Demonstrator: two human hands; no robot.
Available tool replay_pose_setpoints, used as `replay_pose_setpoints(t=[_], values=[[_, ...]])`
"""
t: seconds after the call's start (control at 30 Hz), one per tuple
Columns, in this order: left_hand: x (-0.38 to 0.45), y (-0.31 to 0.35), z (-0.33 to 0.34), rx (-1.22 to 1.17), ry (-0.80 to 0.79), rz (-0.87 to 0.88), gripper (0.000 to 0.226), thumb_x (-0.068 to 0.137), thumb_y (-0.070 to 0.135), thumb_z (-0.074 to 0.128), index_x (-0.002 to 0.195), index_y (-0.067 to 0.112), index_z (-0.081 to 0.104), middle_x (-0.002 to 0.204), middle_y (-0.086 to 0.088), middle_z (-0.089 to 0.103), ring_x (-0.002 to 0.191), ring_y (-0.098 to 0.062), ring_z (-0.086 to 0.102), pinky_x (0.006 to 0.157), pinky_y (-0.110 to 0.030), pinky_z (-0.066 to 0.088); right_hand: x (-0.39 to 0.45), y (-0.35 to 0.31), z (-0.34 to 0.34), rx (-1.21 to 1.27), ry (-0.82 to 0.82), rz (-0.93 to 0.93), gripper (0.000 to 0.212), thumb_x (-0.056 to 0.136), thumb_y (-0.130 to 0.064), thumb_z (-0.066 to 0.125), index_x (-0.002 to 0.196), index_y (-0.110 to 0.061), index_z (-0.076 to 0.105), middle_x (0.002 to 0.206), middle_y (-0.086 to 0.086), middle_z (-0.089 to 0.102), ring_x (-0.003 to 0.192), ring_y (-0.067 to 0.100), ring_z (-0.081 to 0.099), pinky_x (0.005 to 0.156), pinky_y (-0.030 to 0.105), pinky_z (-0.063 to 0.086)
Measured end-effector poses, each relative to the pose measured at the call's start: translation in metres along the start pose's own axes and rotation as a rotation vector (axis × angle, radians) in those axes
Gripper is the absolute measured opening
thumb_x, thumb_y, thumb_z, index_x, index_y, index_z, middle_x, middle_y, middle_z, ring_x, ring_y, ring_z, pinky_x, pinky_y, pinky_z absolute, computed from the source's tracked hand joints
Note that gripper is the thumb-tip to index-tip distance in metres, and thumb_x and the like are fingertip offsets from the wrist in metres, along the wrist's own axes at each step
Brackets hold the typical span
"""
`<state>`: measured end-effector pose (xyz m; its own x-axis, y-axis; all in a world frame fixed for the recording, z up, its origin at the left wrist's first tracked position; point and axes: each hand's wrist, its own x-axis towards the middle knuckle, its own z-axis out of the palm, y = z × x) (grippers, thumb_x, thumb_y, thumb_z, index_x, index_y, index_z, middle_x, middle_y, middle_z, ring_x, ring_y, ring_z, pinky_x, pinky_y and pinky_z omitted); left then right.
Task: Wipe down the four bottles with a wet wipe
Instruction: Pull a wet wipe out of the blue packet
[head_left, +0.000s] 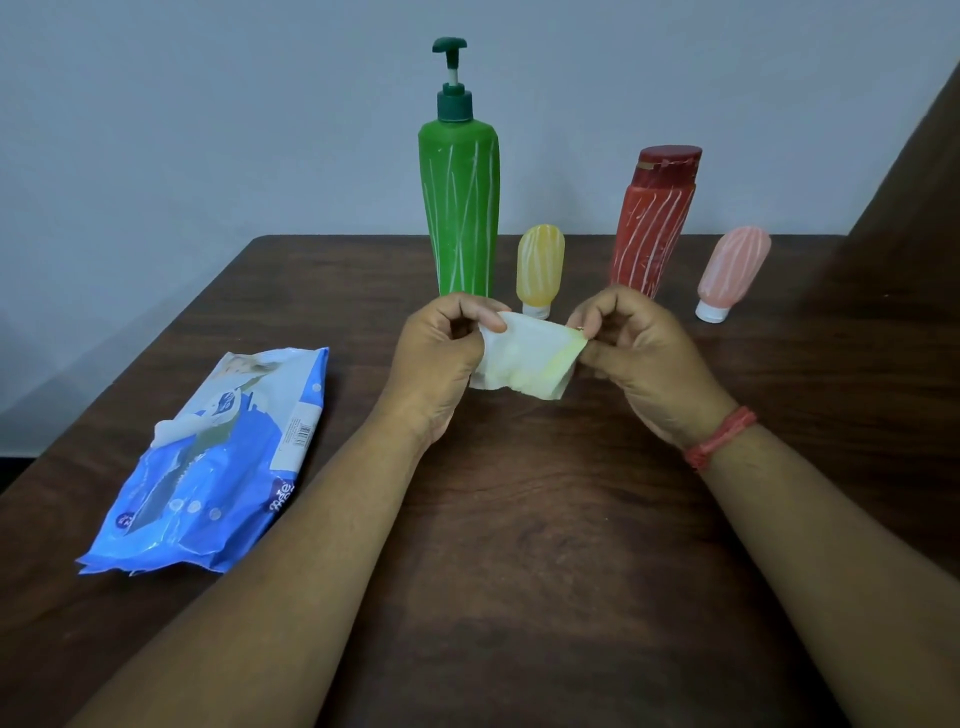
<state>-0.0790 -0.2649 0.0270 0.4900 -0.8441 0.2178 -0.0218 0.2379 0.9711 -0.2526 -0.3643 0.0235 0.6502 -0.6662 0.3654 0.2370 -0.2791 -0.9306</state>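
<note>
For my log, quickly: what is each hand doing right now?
Left hand: pinches the left edge of the wet wipe.
Right hand: pinches its right edge.

Glossy plastic packet (218, 457), seemingly wooden table (519, 519)

Four bottles in a row at the table's (519, 519) far edge.
Pump bottle (460, 208) leftmost, then small tube (540, 267), tall bottle (654, 223), second tube (732, 270); wipe pack (218, 462) lies front left.

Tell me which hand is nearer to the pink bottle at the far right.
Right. The right hand pinches the wet wipe just left of and in front of the pink bottle; the left hand holds the wipe's other end, farther left, before the green bottle.
</note>
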Motion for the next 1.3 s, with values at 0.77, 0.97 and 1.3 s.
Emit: replay_pose_setpoints(t=[0.77,0.97,1.3], values=[[-0.003,0.003,0.006,0.096,-0.184,0.117,0.054,0.083,-0.023,0.052,0.074,0.026,0.072,0.092,0.007,0.073,0.092,-0.015,0.068,0.072,-0.036,0.058,-0.002,0.004,0.007,-0.246,-0.126,0.099,0.023,0.090,-0.026,0.069,0.111,-0.016,0.067,0.107,0.005,0.073,0.098,0.018,0.070,0.085,0.035,0.057],[0.000,0.002,-0.005,0.028,-0.084,0.052,0.037,0.092,-0.009,0.057,0.109,0.022,0.067,0.094,0.006,0.073,0.088,-0.013,0.068,0.068,-0.028,0.055,-0.003,-0.001,0.007,0.078,-0.101,0.255,0.004,0.093,-0.006,0.064,0.093,-0.010,0.064,0.092,0.001,0.074,0.086,0.016,0.070,0.068,0.027,0.057],[0.020,-0.003,-0.017,0.204,0.403,-0.092,0.047,0.093,0.011,0.067,0.135,0.019,0.047,0.130,0.004,0.057,0.111,-0.004,0.056,0.063,0.000,0.042,0.000,0.001,0.011,0.344,0.108,0.355,0.025,0.092,0.006,0.058,0.113,-0.008,0.058,0.109,0.015,0.074,0.095,0.033,0.073,0.063,0.042,0.062]])
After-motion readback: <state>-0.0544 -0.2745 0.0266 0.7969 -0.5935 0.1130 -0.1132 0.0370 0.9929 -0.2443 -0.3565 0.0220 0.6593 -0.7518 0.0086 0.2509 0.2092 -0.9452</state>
